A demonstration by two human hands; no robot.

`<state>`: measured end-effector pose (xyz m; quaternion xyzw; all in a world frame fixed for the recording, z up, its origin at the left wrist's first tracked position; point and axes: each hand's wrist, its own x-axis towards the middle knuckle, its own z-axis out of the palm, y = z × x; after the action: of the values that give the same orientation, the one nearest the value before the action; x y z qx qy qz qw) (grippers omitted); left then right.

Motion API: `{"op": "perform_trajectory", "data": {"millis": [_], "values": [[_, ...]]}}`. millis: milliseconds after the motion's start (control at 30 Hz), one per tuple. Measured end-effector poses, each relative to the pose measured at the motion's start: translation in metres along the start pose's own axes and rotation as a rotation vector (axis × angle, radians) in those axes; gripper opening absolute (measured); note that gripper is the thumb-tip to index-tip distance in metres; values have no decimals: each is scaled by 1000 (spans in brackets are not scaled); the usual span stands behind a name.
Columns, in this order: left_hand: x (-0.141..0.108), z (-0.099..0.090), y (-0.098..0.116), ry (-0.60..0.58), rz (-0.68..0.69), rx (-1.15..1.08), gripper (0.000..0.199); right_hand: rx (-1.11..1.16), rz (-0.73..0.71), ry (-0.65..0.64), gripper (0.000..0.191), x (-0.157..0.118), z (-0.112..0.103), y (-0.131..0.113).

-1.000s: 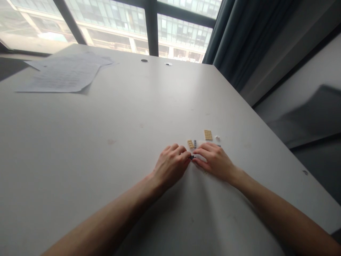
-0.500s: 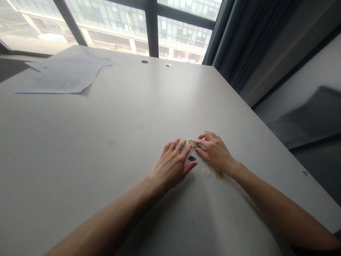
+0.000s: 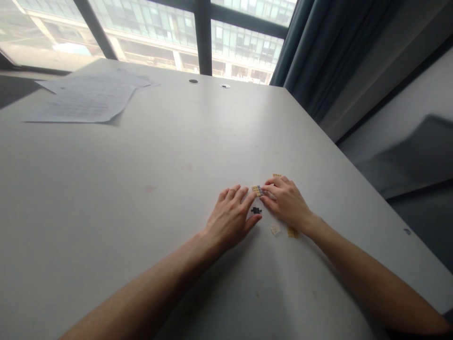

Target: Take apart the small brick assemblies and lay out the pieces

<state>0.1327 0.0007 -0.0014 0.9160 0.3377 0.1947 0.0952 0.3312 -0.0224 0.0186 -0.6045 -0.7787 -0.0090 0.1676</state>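
Note:
A tan studded toy brick [image 3: 255,190] lies on the white table, side by side with a grey studded toy brick [image 3: 260,191]. My left hand [image 3: 229,212] rests with its fingers spread, the index fingertip at the tan brick's near edge. From the other side, my right hand [image 3: 285,199] has thumb and fingertips closed at the grey brick's edge. Between my left thumb and index finger sits a small black piece [image 3: 256,210] with pegs at its sides, apparently untouched.
Nearer me lie a whitish studded piece [image 3: 275,230] and a yellow-tan piece [image 3: 292,232] by my right wrist. Another tan piece [image 3: 277,175] shows just beyond my right fingers. Printed papers [image 3: 81,97] lie far left, before the window. The white table [image 3: 159,151] ends at a dark curtain [image 3: 300,52].
The grey brick has shifted slightly against the tan one, and the two now look more closely lined up. Both hands keep nearly the same place; the view shifts a little.

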Motion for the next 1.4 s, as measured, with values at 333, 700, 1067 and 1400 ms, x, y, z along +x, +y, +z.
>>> {"op": "perform_trajectory", "data": {"millis": [333, 700, 1067, 1400], "values": [[0, -2, 1, 31, -1, -58, 48, 224, 47, 255, 10, -26, -7, 2], [-2, -5, -2, 223, -159, -191, 32, 979, -2, -66, 34, -55, -6, -90], [-35, -32, -49, 574, -735, -1180, 28, 1297, 349, -19, 39, -67, 13, -98], [-87, -81, -94, 935, -648, -1176, 34, 1215, 416, 604, 12, -54, 1, -72]]}}
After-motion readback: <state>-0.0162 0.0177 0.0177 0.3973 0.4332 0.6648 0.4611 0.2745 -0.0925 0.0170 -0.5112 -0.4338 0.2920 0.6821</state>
